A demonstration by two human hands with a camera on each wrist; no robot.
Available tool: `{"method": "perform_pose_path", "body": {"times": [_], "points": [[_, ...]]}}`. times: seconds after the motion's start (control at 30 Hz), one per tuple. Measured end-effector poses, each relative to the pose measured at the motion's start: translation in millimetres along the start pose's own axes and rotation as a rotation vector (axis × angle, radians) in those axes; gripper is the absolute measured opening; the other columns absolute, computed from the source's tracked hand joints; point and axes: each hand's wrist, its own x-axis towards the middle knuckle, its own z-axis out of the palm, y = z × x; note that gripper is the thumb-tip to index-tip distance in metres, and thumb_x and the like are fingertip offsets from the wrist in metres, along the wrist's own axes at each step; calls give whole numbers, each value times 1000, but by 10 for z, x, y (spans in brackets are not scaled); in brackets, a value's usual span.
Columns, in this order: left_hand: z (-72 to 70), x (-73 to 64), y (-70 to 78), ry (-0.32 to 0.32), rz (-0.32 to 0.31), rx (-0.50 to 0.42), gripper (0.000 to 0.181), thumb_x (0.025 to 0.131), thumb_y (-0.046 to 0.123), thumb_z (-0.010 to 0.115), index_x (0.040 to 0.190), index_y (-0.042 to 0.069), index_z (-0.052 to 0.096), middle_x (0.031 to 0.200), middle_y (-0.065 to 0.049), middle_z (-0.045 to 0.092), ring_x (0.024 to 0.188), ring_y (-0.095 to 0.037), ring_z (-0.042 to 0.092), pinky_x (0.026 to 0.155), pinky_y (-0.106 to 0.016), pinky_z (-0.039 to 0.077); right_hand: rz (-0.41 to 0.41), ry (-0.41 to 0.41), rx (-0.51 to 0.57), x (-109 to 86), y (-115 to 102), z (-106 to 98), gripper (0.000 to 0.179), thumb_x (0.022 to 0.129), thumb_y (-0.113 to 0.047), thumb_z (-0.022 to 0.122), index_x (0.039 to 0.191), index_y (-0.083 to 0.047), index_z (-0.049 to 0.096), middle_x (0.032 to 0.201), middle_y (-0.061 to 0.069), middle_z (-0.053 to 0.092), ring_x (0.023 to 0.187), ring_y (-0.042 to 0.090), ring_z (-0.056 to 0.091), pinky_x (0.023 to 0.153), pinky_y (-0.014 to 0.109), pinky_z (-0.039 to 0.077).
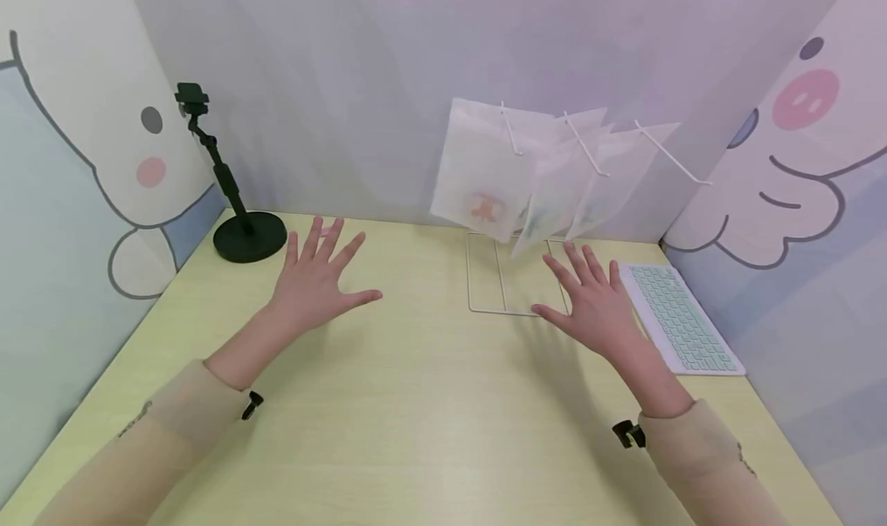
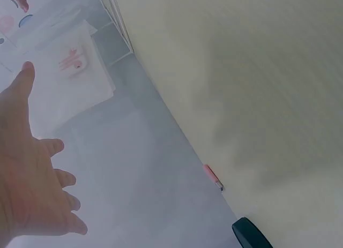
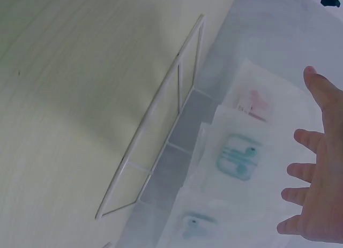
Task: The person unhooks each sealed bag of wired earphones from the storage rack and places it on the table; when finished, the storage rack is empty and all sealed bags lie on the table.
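Observation:
Both hands hover over the pale wooden table with fingers spread and nothing in them. My left hand is nearest the black stand, palm down; a small pink object lies beyond its fingertips by the back wall. My right hand overlaps the right part of a white wire rack in the head view. Above the rack hang several translucent white bags on white prongs. Through the bags show a pink item and blue-green items.
A black stand with a round base and a clamp top is at the back left. A white keyboard with mint keys lies along the right edge. Cartoon-printed panels and a plain back wall enclose the table.

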Motion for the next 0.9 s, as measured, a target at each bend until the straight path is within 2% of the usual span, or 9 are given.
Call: {"method": "perform_pose_path", "body": {"times": [0.23,0.4,0.57,0.7,0.77,0.9], "points": [[-98,312,104,62,20,-7,98,76,83,38,153,27,13,160,-9,-2,141,-26,-24,112,-60,-7,39,-18,1,7,278,-51,81,85,-61,55,149,-19,27,157,17,15,143,40,12,110,64,9],[-116,546,208,91,34,-30,99,77,80,43,153,24,10,159,-7,-7,142,-27,-23,112,-58,-10,66,-10,14,3,509,-16,80,86,-57,56,148,-15,29,156,20,14,143,40,11,111,63,8],[-44,802,275,123,26,-50,101,77,77,49,153,22,11,159,-5,-11,143,-28,-19,113,-58,-7,98,-21,47,-24,720,106,80,86,-54,59,147,-10,31,156,21,15,142,41,12,110,64,9],[52,1037,332,118,11,-74,103,78,76,50,153,22,7,158,-3,-16,142,-26,-22,114,-56,-6,112,-65,95,-35,873,273,82,85,-51,63,147,-8,30,156,21,13,143,40,9,109,64,11],[114,1150,366,110,1,-101,104,77,75,52,153,21,6,158,-4,-16,143,-26,-21,115,-55,-4,105,-81,133,-33,953,370,82,85,-47,65,147,-7,30,155,22,13,142,43,9,109,65,13],[235,1324,445,104,-10,-175,104,77,70,58,153,19,10,159,-9,-5,145,-31,-12,115,-55,2,80,-120,207,-24,1101,558,83,84,-42,69,146,-5,29,155,24,12,139,47,14,101,68,26]]}}
